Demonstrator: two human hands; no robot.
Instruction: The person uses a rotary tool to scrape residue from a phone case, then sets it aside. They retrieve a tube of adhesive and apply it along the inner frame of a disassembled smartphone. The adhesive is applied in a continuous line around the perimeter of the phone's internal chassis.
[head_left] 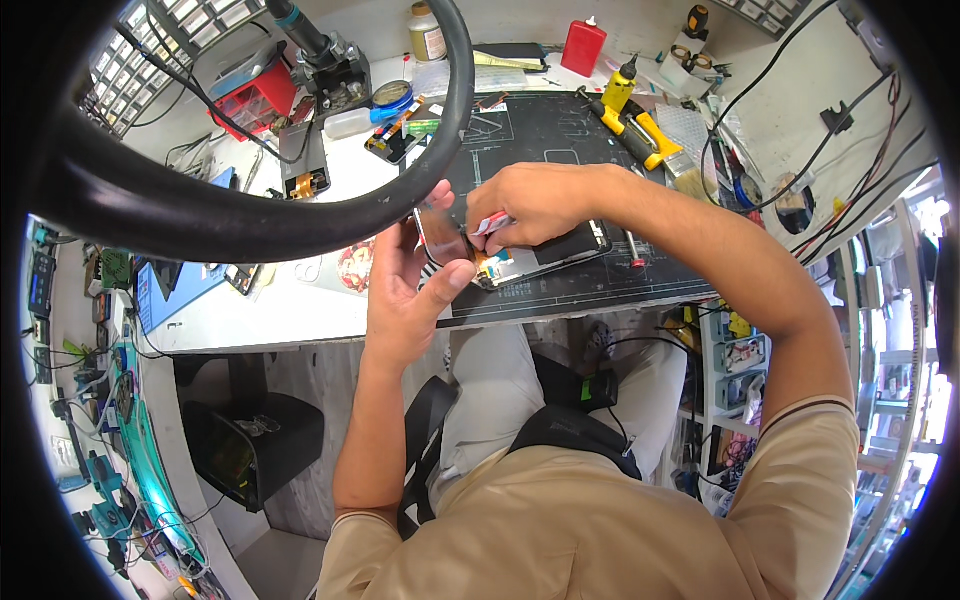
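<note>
Left hand in now, thumb and fingers clamped on the edges of a thin, glossy panel, tilted upward! Close beside it, the right hand's fingers pinch together on a slim red-and-white tool. Under that hand, a flat, dark rectangular device lies on the black mat, finely lined, atop the smooth white table. Beyond stands a boxy red bottle.

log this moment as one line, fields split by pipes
left hand: holds glossy panel | right hand: grips red-and-white item over opened device | surface: black mat | behind: red bottle
</note>
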